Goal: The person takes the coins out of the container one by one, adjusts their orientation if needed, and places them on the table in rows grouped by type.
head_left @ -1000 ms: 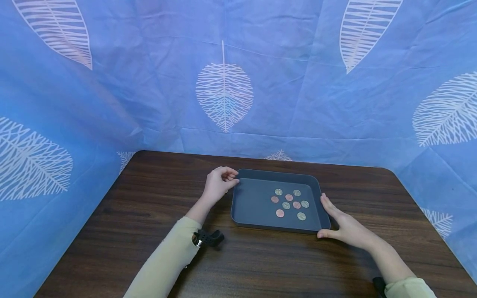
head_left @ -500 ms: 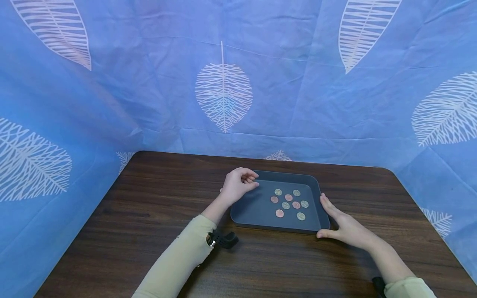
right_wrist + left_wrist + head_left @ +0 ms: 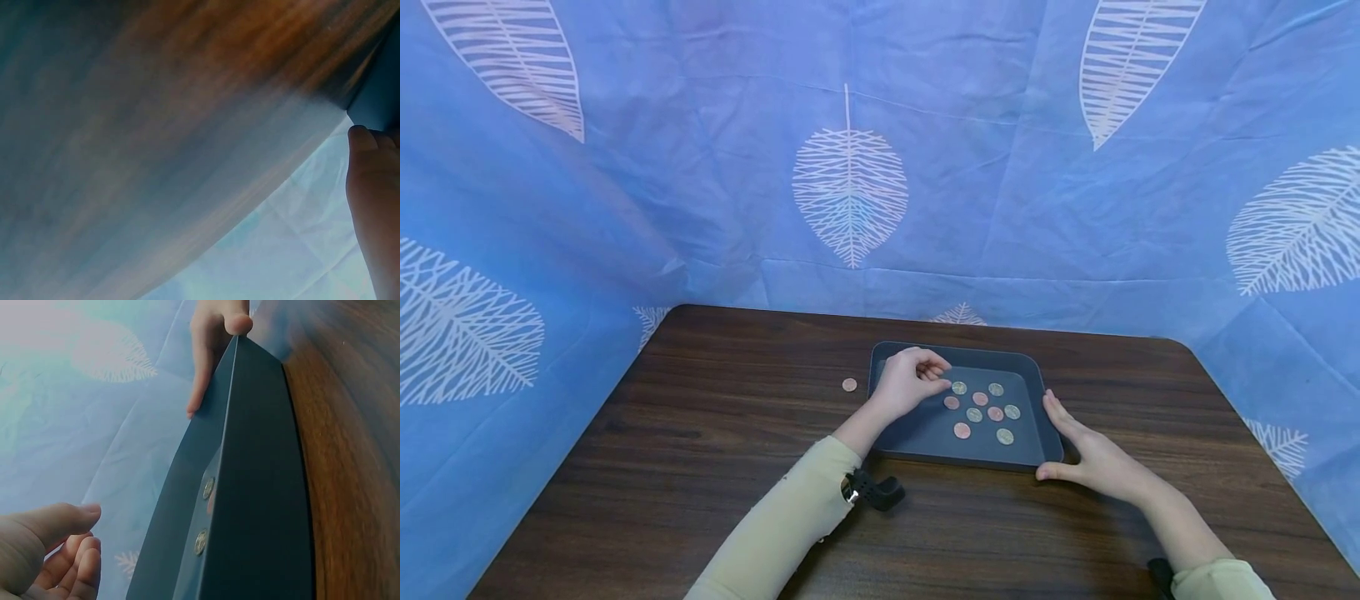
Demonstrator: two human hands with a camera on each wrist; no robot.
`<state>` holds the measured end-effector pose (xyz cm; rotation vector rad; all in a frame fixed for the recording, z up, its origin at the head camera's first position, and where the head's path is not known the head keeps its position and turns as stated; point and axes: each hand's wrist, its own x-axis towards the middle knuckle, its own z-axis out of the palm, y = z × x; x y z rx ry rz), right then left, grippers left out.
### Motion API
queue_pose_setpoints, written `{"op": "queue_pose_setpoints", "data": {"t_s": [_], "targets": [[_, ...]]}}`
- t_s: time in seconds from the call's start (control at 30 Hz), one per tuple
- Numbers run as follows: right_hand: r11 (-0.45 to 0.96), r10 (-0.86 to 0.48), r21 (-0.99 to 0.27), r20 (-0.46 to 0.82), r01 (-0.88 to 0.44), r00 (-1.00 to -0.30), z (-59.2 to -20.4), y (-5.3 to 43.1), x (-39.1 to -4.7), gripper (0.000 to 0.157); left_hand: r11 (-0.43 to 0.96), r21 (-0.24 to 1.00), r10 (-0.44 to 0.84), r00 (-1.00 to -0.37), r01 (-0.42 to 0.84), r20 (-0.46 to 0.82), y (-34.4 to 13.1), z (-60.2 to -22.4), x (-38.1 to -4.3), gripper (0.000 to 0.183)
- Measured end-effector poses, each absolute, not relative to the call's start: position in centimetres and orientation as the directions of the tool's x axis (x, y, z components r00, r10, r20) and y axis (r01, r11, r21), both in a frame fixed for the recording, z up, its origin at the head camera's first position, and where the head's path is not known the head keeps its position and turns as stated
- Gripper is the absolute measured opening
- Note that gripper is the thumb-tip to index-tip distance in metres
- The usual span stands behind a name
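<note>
A dark grey tray (image 3: 917, 437) lies on the table, with several silver-coloured and copper-coloured coins spread over the right half of its floor. My left hand (image 3: 910, 382) hovers above the tray's left half, its fingers loosely curled. Its fingertips are close to a silver-coloured coin (image 3: 959, 387). In the left wrist view nothing shows between thumb and fingers. My right hand (image 3: 1093, 457) rests against the tray's right end, straight fingers along the side wall and thumb at the front corner. Outside the tray, to its left, a copper-coloured coin (image 3: 849, 385) lies on the wood.
The dark wooden table (image 3: 715, 433) has rounded far corners. Behind and beside it hangs a blue cloth (image 3: 730, 192) with white leaf prints. A black strap (image 3: 876, 492) is on the left forearm over a pale sleeve.
My left hand has moved right, from the tray's left far corner to over its floor near the coins. The copper-coloured coin on the table has come into view. My right hand stays put.
</note>
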<state>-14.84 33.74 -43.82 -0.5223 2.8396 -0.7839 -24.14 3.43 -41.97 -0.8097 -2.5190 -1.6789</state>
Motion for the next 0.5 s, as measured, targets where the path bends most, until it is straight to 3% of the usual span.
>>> {"op": "queue_pose_setpoints", "data": {"t_s": [0.5], "targets": [[0.800,-0.369,-0.524,-0.046,-0.292,-0.928,-43.9,33.9,-14.9,0.108,0.253,0.909,0.444,-0.875,0.330,0.194,5.8,-42.9,-23.8,0.014]]}}
